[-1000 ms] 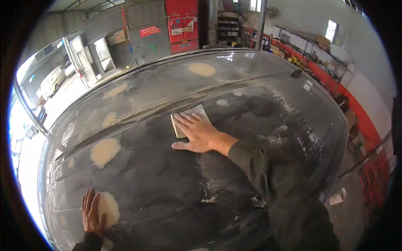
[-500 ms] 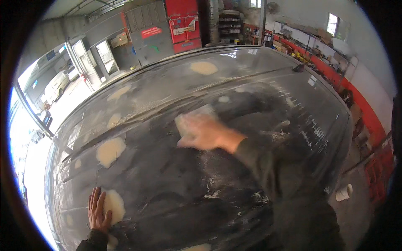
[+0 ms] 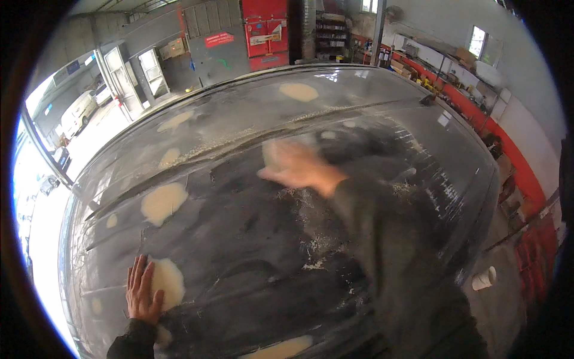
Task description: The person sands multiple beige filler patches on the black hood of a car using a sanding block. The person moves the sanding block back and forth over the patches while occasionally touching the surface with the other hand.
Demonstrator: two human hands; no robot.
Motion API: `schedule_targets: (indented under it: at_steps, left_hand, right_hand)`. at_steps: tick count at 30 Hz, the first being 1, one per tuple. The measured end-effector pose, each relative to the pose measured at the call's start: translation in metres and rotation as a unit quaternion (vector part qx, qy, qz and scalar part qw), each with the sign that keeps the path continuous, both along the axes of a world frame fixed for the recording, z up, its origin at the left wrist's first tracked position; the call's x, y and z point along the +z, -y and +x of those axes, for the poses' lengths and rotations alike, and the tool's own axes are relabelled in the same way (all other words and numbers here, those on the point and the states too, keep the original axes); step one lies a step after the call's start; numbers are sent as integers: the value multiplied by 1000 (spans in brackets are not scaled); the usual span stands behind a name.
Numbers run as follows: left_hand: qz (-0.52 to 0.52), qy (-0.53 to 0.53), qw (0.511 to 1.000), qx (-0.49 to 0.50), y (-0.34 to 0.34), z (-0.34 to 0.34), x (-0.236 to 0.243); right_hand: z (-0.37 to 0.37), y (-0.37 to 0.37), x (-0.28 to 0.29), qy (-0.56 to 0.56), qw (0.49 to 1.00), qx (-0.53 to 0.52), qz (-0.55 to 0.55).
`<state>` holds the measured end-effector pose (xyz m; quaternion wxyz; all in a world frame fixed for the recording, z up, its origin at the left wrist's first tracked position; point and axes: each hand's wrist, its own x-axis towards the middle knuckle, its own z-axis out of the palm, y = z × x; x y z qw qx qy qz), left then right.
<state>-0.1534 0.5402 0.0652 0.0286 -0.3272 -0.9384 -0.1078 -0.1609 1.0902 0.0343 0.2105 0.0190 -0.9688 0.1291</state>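
Observation:
My right hand (image 3: 299, 164) is smeared by motion over a pale pad (image 3: 272, 154) on the dark, dusty vehicle panel (image 3: 239, 245), just below a long crease; its fingers cannot be made out. My left hand (image 3: 143, 287) lies flat at the lower left, fingers stretched, on the edge of a beige filler patch (image 3: 169, 281). Other beige patches (image 3: 163, 203) are dotted across the panel, and white scuffs run down its right side.
An open bay with parked vehicles (image 3: 78, 116) is at the upper left. A red cabinet (image 3: 265, 45) and shelving (image 3: 330, 36) stand behind the panel. A cluttered bench (image 3: 454, 90) lines the right wall; a white cylinder (image 3: 484, 278) is down at the lower right.
My right hand and pad have shifted slightly up and right on the panel, blurring with motion. My left hand still rests by its patch, a little higher in view.

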Motion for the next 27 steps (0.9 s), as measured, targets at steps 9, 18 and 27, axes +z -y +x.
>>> schedule_targets:
  at_steps: [9,18,27]
  left_hand:
    - [17,-5,1000,-11,-5,-8,-6]
    - [-2,-4,1000,-2,-6,-5,-5]
    - [-5,-10,1000,14,4,14,4]
  right_hand:
    - [47,-10,-15,-36,998,15,41]
    - [107,-170,18,115,979,-166,-4]
    - [56,-163,7,140,979,-133,-61]
